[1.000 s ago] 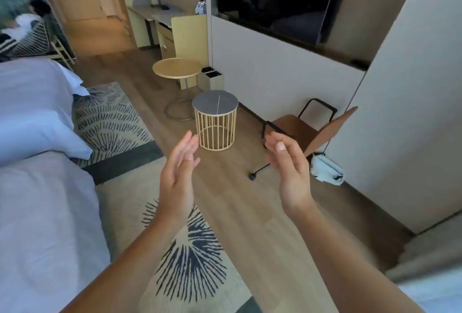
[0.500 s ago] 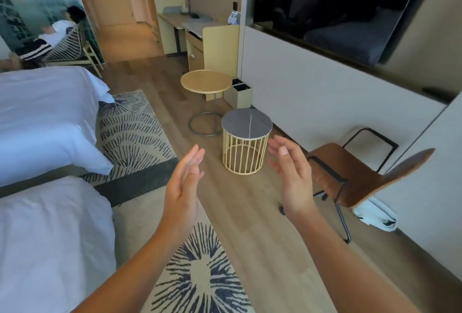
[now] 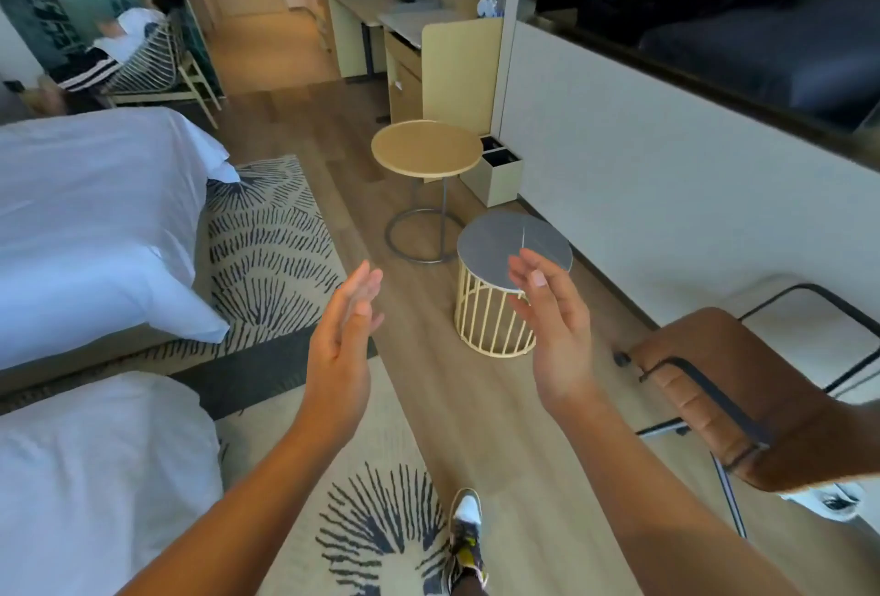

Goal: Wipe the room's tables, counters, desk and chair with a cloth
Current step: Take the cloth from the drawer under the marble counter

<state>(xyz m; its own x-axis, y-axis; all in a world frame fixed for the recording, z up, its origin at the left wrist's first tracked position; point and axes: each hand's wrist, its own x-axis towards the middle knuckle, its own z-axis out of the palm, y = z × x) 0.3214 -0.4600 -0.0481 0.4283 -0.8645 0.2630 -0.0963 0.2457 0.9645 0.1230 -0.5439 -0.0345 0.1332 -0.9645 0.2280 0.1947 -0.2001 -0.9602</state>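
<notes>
Both hands are raised mid-frame, palms facing, fingers straight and holding nothing: the left hand and right hand carry no cloth, and none is visible. The grey-topped side table, wooden round table and brown chair lie ahead, apparently unwiped.
</notes>
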